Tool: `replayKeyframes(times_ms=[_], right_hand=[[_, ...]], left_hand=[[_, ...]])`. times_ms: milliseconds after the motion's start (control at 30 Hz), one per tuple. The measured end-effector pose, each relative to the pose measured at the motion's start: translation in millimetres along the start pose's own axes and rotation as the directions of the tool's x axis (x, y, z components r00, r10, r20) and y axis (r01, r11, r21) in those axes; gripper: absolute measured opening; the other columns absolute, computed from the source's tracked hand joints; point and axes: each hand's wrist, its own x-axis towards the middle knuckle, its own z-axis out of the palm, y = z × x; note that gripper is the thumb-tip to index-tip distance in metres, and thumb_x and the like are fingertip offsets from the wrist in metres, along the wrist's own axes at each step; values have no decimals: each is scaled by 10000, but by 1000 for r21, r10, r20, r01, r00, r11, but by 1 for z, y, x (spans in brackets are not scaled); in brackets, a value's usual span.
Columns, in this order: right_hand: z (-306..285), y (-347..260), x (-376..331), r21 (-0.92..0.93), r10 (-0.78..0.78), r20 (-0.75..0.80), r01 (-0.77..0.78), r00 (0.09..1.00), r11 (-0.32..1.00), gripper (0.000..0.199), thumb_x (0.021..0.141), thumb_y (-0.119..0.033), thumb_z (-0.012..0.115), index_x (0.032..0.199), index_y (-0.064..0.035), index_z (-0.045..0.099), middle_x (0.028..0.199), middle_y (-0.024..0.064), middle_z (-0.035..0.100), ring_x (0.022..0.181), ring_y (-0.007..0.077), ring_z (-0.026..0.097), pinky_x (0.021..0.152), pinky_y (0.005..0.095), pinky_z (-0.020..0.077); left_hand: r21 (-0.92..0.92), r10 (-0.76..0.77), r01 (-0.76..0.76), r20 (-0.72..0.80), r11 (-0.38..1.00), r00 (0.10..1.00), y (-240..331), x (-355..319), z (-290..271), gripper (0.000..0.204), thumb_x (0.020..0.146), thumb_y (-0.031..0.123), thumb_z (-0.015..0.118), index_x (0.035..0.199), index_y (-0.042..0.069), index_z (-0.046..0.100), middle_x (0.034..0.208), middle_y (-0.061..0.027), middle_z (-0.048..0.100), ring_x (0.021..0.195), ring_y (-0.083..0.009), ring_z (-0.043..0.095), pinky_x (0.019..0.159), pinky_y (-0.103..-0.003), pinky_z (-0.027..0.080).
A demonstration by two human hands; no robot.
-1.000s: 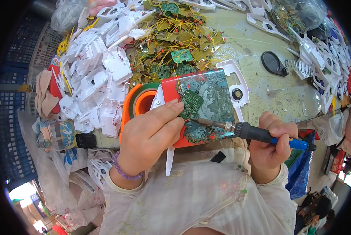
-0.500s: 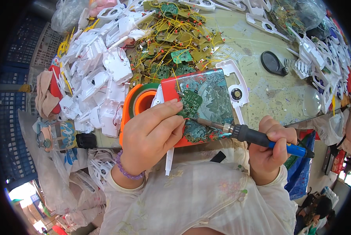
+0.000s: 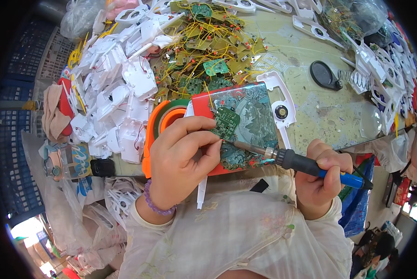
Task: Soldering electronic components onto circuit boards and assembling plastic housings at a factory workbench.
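The left hand (image 3: 183, 158) pinches a green circuit board (image 3: 225, 122) while the right hand (image 3: 322, 179) holds a soldering iron (image 3: 306, 163).

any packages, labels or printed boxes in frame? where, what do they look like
Flat box: table front, under the small green circuit board pinched by the left hand; rectangular, red edge, teal patterned face.
Printed packet: off the table's left edge; crumpled, blue, white and tan.

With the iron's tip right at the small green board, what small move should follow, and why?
Probably keep the soldering iron tip steady on the joint: the right hand aims it at the lower edge of the circuit board, which the left hand pinches over the patterned tin.
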Motion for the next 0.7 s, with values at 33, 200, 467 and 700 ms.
replayKeyframes(times_ms=[33, 200, 467, 700], right_hand=[[0, 0, 0, 1, -7, -1, 7, 1000, 1000, 165, 959, -177, 468, 925, -19, 503, 597, 36, 438, 458, 109, 354, 485, 308, 276], [0, 0, 0, -8, 1, 0, -1, 1000, 1000, 159, 956, -170, 463, 926, -19, 503, 599, 33, 439, 459, 107, 352, 487, 307, 279], [-1, -3, 2, -15, -9, -14, 9, 1000, 1000, 188, 983, -200, 468, 933, -20, 492, 602, 27, 430, 464, 100, 341, 492, 303, 276], [-2, -4, 3, 4, 7, 16, -7, 1000, 1000, 194, 998, -207, 457, 943, -22, 484, 624, 30, 439, 478, 98, 338, 499, 301, 268]], left_hand=[[-3, -10, 10, -1, 1000, 1000, 1, 0, 0, 161, 700, -18, 746, 840, 29, 681, 973, -78, 673, 772, -233, 651, 645, -321, 529], [6, -13, 13, 22, 1000, 1000, 2, 3, -1, 160, 692, -30, 737, 826, 24, 667, 972, -81, 660, 799, -245, 645, 653, -333, 526], [27, -14, 12, 71, 1000, 997, 4, 7, -5, 164, 682, -26, 741, 815, 26, 660, 967, -80, 651, 814, -263, 643, 665, -345, 523], [40, -9, 6, 76, 999, 997, 5, 7, -6, 164, 682, -23, 742, 817, 30, 664, 975, -76, 654, 820, -266, 646, 675, -353, 524]])
